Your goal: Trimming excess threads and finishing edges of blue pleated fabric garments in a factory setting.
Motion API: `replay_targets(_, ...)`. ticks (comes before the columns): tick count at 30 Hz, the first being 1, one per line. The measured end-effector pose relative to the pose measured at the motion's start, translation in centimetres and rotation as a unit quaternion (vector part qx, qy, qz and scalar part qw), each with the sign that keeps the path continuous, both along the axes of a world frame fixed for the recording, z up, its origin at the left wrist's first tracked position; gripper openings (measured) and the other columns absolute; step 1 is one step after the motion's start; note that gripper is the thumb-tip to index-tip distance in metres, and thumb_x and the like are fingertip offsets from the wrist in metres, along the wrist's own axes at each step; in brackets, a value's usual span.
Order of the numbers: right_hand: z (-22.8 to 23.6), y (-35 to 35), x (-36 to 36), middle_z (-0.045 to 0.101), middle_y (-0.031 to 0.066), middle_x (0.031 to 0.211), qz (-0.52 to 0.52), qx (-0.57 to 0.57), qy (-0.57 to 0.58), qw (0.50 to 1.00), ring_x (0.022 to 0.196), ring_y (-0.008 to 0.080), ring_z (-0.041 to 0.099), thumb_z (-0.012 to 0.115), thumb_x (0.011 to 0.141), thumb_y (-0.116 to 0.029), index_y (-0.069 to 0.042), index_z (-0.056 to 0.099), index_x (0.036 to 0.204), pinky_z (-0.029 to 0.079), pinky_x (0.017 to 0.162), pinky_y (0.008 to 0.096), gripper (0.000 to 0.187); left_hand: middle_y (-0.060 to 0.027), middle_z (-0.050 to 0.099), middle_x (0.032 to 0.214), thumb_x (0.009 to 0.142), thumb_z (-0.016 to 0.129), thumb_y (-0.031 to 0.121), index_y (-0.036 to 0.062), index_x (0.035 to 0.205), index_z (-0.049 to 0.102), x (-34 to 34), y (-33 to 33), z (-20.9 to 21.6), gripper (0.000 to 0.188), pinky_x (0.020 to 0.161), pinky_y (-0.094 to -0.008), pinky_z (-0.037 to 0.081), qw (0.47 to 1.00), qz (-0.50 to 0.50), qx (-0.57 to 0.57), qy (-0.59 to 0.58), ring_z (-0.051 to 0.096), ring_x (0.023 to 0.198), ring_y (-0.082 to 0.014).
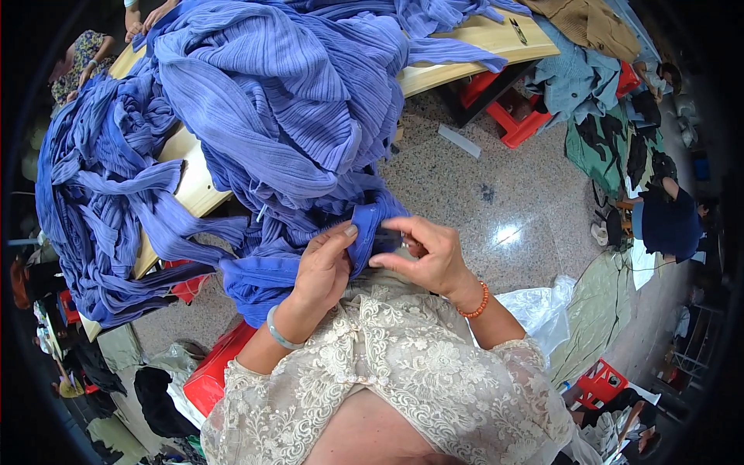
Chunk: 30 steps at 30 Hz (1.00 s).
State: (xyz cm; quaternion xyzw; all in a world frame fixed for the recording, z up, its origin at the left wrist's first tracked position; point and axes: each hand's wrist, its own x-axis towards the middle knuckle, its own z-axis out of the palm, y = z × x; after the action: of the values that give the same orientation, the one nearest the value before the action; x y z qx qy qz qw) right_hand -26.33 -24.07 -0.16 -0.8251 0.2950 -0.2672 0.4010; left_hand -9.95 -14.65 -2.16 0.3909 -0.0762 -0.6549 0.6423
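Observation:
My left hand (324, 267) is closed on the edge of a blue ribbed knit garment (364, 229), its thumb pressed flat on a smooth darker band. Close beside that band, on its right, is my right hand (432, 256). Its thumb and forefinger stand apart with a gap between them, while the other fingers curl inward. No cloth shows in its grasp. The garment hangs off the table edge in front of me and joins a large heap of the same blue ribbed knits (263, 101).
The heap covers much of a pale wooden table (480, 39), where small thread snips (518, 31) lie. Red plastic stools (515, 116) stand underneath and beside it. Garments are piled at the right. Another person's hands (147, 19) are at the far left edge of the heap.

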Motion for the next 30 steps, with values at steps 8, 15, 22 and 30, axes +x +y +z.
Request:
replay_targets(8, -1.2, 0.9, 1.8, 0.061, 0.0045, 0.068, -0.084, 0.021, -0.056, 0.995, 0.054, 0.0071, 0.052, 0.075, 0.071, -0.003, -0.002, 0.067, 0.096, 0.041, 0.049, 0.0218, 0.026, -0.0097, 0.064, 0.108, 0.092, 0.052, 0.012, -0.0071, 0.113, 0.059, -1.0, -0.3, -0.5, 0.029, 0.09, -0.0259, 0.044, 1.0, 0.004, -0.009, -0.027, 0.059, 0.097, -0.0127)
replay_targets(15, -1.8, 0.4, 1.7, 0.06, 0.0042, 0.066, -0.075, 0.051, -0.063, 0.994, 0.055, 0.0074, 0.054, 0.07, 0.071, 0.0, -0.002, 0.064, 0.087, 0.041, 0.048, 0.0229, 0.018, -0.0082, 0.066, 0.104, 0.092, 0.055, 0.011, -0.006, 0.109, 0.06, -1.3, -0.6, -0.9, 0.025, 0.088, -0.0247, 0.044, 0.997, 0.037, -0.002, -0.075, 0.06, 0.094, -0.0115)
replay_targets(22, -1.0, 1.0, 0.5, 0.054, 0.0015, 0.062, 0.184, 0.049, -0.075, 0.979, 0.05, 0.0146, 0.054, 0.072, 0.059, -0.002, -0.006, 0.062, 0.081, 0.039, 0.045, 0.0268, 0.025, -0.0108, 0.066, 0.105, 0.092, 0.053, 0.01, -0.0057, 0.11, 0.06, -0.1, -1.1, -0.4, 0.025, 0.087, -0.0292, 0.047, 0.999, 0.032, 0.014, 0.019, 0.062, 0.094, -0.0164)
replay_targets(30, 0.3, -0.9, -0.7, 0.055, 0.0035, 0.069, 0.103, -0.033, -0.037, 0.993, 0.053, 0.0158, 0.053, 0.073, 0.076, -0.029, -0.007, 0.063, 0.108, 0.042, 0.048, 0.0287, 0.04, -0.0106, 0.065, 0.104, 0.091, 0.054, 0.008, -0.0047, 0.107, 0.06, 0.1, -1.1, -0.3, 0.022, 0.088, -0.0285, 0.047, 0.997, 0.044, 0.032, 0.056, 0.062, 0.094, -0.0155)
